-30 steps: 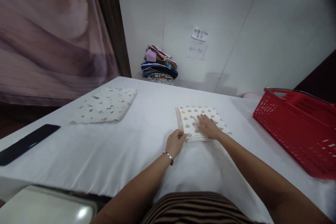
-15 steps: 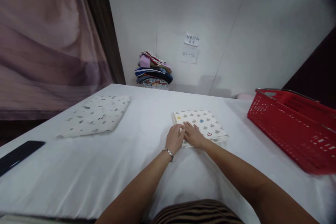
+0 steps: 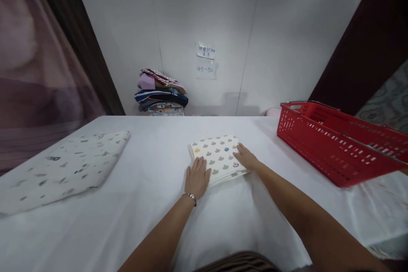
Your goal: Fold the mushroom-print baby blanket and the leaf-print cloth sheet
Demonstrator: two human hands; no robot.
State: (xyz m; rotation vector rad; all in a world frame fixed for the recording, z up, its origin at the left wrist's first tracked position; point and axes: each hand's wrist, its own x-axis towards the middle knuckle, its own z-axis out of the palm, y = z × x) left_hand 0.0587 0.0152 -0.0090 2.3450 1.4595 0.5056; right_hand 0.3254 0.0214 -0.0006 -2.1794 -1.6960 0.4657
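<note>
Both hands lie flat with fingers spread, gripping nothing; left hand [image 3: 196, 177] presses the near-left corner of one folded spotted cloth [image 3: 217, 158] mid-table, right hand [image 3: 246, 159] its right edge; one red basket [image 3: 331, 136], cut off right; one clothes pile [image 3: 161, 97] against the wall.

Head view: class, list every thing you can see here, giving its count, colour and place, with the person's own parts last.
folded cloth: 1, white with grey print, table centre
pad: 1, white with grey specks, table left
basket: 1, red, table right
table cover: 1, white
clothes pile: 1, mixed colours, by wall
paper notes: 2, white, wall
curtain: 1, mauve, left
left hand: flat on cloth's near-left edge, bracelet on wrist
right hand: on cloth's right edge
</note>
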